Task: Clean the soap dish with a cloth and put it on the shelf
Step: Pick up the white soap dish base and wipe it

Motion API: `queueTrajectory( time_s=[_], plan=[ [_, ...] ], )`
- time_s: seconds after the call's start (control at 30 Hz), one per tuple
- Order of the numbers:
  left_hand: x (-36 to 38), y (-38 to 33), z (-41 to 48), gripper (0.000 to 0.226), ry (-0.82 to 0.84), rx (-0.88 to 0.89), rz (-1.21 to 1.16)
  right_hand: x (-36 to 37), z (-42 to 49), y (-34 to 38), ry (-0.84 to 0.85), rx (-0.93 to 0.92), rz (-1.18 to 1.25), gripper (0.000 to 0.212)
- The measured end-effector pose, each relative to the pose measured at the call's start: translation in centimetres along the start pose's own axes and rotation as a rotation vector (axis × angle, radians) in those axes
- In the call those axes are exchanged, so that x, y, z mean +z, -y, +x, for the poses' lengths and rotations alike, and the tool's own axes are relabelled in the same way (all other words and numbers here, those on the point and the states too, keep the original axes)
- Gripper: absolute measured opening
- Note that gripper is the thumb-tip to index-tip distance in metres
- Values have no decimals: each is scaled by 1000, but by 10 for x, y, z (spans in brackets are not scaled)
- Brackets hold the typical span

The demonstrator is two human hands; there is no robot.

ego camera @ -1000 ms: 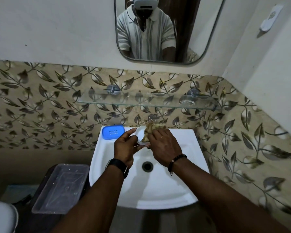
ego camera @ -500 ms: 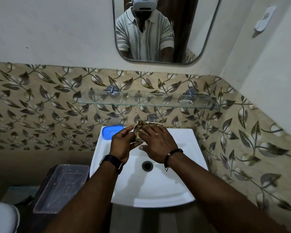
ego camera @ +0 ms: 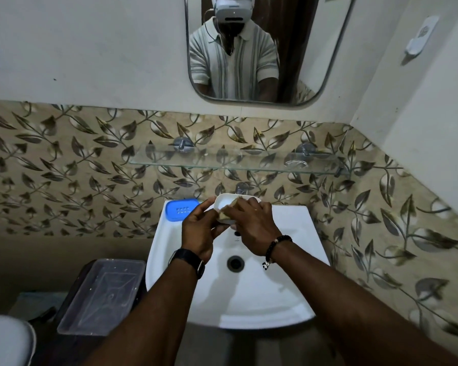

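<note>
A white soap dish (ego camera: 226,202) is held over the back of the white sink (ego camera: 296,262), its hollow side facing me. My left hand (ego camera: 201,231) grips its left edge. My right hand (ego camera: 254,225) presses a beige cloth (ego camera: 224,215) against the dish's lower right part; most of the cloth is hidden under the fingers. A glass shelf (ego camera: 233,162) runs along the leaf-patterned wall above the sink, with nothing standing on it. A blue perforated tray (ego camera: 181,209) lies on the sink's back left corner.
A tap (ego camera: 241,188) pokes up behind the dish. A clear plastic container (ego camera: 103,297) sits on a dark stand to the left of the sink. A white rounded object (ego camera: 6,339) shows at bottom left. A mirror (ego camera: 265,48) hangs above.
The dish has turned so its white hollow faces me. The cloth, which covered the dish's top, now sits lower under my right fingers. Both hands stay over the sink's back.
</note>
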State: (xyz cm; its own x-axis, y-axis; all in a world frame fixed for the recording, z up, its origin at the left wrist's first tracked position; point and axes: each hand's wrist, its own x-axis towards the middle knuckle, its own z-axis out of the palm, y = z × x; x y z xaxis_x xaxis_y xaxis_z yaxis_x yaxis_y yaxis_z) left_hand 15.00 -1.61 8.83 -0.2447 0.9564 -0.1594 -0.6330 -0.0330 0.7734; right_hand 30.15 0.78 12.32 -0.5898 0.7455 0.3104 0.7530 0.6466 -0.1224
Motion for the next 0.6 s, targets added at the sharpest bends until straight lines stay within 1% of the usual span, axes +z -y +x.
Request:
queueTrajectory(
  time_s=[0.07, 0.17, 0.23, 0.3, 0.33, 0.4, 0.47, 0.5, 0.57, 0.6],
  plan=[
    [-1, 2, -1, 34, 41, -2, 33, -1, 0, -7, 43, -11, 34, 44],
    [-3, 3, -2, 34, 101, 16, 138, -8, 5, -15, 149, -38, 82, 36],
    [-6, 3, -2, 26, 160, 61, 258, -15, 9, -22, 213, -39, 164, 31],
    [-9, 1, -2, 19, 218, 140, 388, -23, 11, -30, 230, -19, 305, 21],
    [-10, -1, -2, 21, 229, 185, 456, -26, 10, -33, 220, 6, 377, 22],
    [-14, -4, 0, 22, 219, 285, 586, -31, 7, -37, 187, 71, 498, 34],
    [-17, -5, 3, 21, 214, 341, 636, -30, 7, -39, 128, 126, 592, 34],
    [-18, -6, 4, 22, 222, 337, 635, -28, 9, -39, 57, 168, 659, 30],
    [-19, -6, 5, 26, 241, 306, 625, -27, 10, -38, -169, 250, 760, 26],
    [-19, -5, 6, 29, 237, 281, 605, -26, 9, -37, -306, 241, 727, 24]
  ],
)
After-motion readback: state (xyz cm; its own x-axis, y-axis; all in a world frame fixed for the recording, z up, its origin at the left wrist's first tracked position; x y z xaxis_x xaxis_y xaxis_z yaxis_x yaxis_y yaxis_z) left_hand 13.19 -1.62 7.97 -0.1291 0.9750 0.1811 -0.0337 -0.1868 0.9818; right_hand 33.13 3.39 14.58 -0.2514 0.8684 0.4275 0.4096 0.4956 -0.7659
